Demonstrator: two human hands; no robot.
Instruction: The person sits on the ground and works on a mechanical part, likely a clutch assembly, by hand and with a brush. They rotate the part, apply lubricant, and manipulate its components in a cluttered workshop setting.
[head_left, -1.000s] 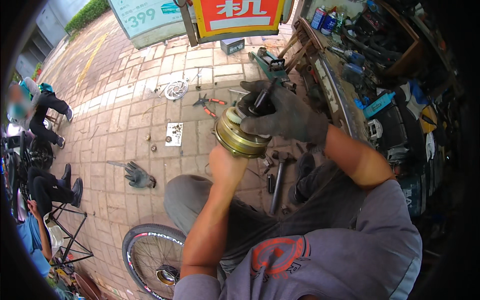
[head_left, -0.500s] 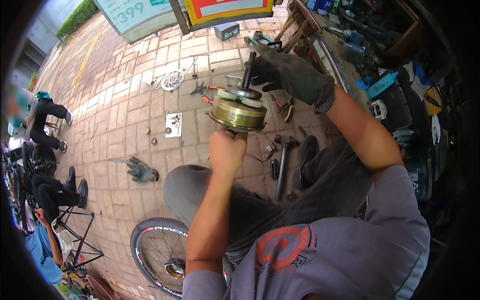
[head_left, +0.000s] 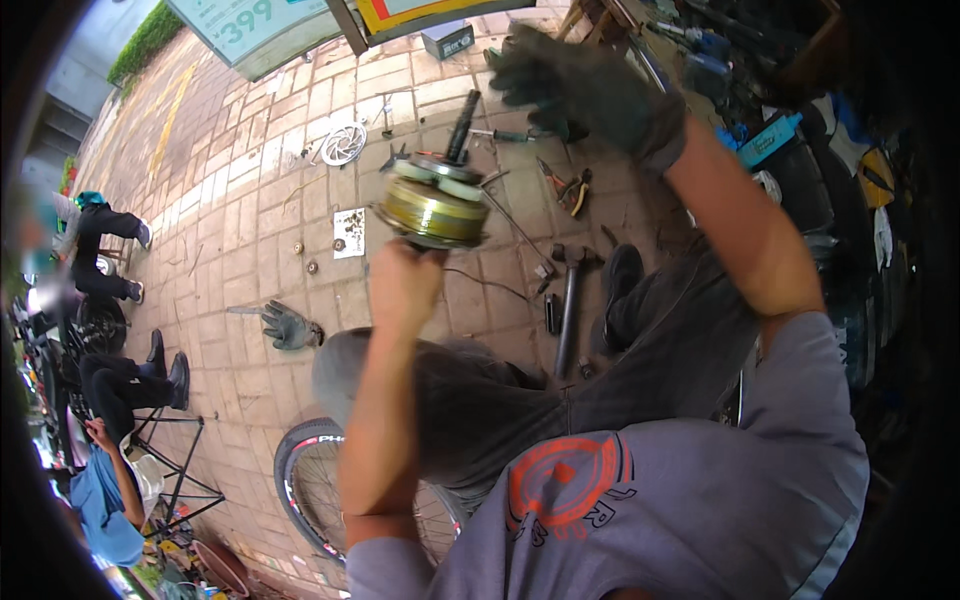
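Our bare left hand (head_left: pixel 403 285) gripped the brass-coloured hub motor (head_left: pixel 433 207) from below, raised above the paved floor (head_left: pixel 250 200). Our gloved right hand (head_left: pixel 585 85) hovered spread open, empty, just beside its axle (head_left: pixel 462 123).

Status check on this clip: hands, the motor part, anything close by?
Left hand bare, gripping the round brass-coloured hub motor from below. Right hand gloved, open, raised clear of it. Black axle sticks up. Loose glove and tools on the paving below.
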